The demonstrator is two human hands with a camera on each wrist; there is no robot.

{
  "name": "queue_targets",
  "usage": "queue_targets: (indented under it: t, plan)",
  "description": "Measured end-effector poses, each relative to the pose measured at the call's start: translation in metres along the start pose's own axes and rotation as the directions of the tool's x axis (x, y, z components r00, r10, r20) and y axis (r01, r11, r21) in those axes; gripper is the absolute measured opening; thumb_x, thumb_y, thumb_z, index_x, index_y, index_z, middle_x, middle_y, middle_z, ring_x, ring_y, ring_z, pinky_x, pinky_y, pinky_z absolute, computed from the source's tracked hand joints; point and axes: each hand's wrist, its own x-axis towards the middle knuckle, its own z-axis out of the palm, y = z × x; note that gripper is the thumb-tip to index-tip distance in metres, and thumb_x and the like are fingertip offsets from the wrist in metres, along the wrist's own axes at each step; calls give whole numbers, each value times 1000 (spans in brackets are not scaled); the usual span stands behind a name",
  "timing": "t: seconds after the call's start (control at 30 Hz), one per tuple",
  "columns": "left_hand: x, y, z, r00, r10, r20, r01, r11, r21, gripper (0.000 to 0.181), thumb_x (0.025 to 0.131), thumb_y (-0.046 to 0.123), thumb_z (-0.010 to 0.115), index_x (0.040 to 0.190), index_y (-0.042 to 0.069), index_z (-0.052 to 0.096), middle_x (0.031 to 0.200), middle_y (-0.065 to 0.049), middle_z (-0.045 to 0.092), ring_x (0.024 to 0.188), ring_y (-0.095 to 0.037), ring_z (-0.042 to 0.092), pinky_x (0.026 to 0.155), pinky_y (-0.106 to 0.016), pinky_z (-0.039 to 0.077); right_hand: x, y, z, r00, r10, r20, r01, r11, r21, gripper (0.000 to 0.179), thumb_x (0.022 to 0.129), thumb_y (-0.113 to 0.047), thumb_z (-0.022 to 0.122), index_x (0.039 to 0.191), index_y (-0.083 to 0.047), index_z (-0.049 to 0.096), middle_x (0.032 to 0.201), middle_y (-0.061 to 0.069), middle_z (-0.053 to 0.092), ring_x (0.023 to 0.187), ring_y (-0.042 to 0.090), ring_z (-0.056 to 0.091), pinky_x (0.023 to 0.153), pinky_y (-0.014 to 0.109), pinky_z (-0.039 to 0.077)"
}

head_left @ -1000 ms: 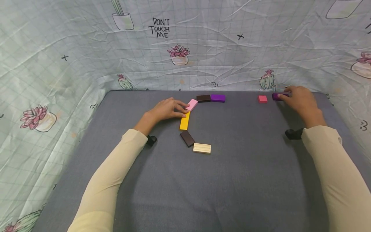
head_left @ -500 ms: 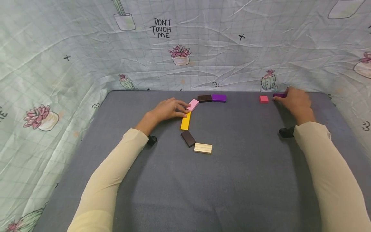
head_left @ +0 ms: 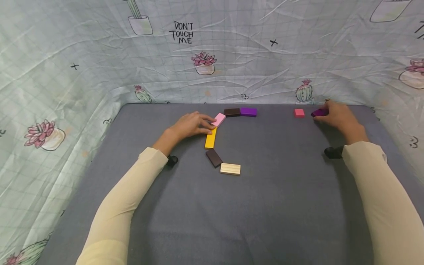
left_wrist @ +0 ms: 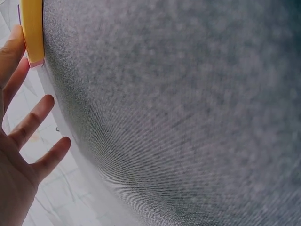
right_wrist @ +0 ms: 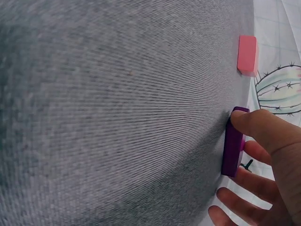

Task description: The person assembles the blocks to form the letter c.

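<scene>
My left hand (head_left: pixel 192 124) rests at the join of a yellow block (head_left: pixel 210 139) and a pink block (head_left: pixel 219 119). In the left wrist view its thumb and forefinger touch near the end of the yellow block, and the other fingers are spread straight. At the far right, my right hand (head_left: pixel 342 117) pinches a purple block (right_wrist: pixel 232 146) between thumb and fingers. The block is low at the cloth, slanted in the head view; part of it is hidden by the hand. A small coral-red block (head_left: pixel 299 113) lies just left of it.
A dark brown block (head_left: pixel 232 112) and a violet block (head_left: pixel 248 112) continue the curved row behind the pink one. Nearer lie another dark brown block (head_left: pixel 214 158) and a grooved light wood block (head_left: pixel 230 169). Patterned cloth (head_left: pixel 251 66) hangs at the grey table's (head_left: pixel 265 213) back.
The purple block in my right hand has turned from lying straight to a slant, while that hand shifted slightly. My left hand and the row of blocks have stayed in place.
</scene>
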Motion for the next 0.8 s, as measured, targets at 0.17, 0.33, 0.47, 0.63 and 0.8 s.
queue_targets:
  t: [0.17,0.33,0.47,0.63,0.8]
  plan:
    - [-2,1,2,1000,2,-13,-1,999,40,37,96,44,68,129,27,72,148,11,55,107,-21,50,76,-37,40,-3,0,2,1000,14,5,-14,1000,4,59,97,-30,65,133,13,49,120,37,51,104,49,47,87,63,40]
    - [-4,3,2,999,29,-37,-27,998,54,36,96,42,68,128,25,73,148,8,55,117,-23,49,84,-42,43,-4,-1,2,1000,17,-8,-17,1000,6,58,97,-31,65,133,12,49,120,36,51,102,49,47,85,62,40]
    - [-4,3,2,998,41,-41,-38,998,58,36,97,42,67,128,25,73,147,8,56,118,-22,49,85,-43,43,-5,-1,2,1000,13,-27,-13,1000,8,57,97,-30,66,132,12,50,119,36,52,102,49,48,84,62,40]
    - [-3,3,2,998,42,-38,-39,997,69,36,97,42,67,128,26,73,145,11,57,115,-21,51,80,-39,43,-5,0,4,999,14,-47,-14,1000,3,56,96,-30,67,131,11,52,118,36,54,101,49,48,83,61,40]
    - [-2,2,2,998,48,-35,-45,996,78,35,97,42,66,128,26,73,145,11,58,111,-19,53,77,-38,42,-4,1,5,999,12,-46,-12,1000,2,57,96,-32,66,131,10,52,118,36,54,101,49,48,82,61,40]
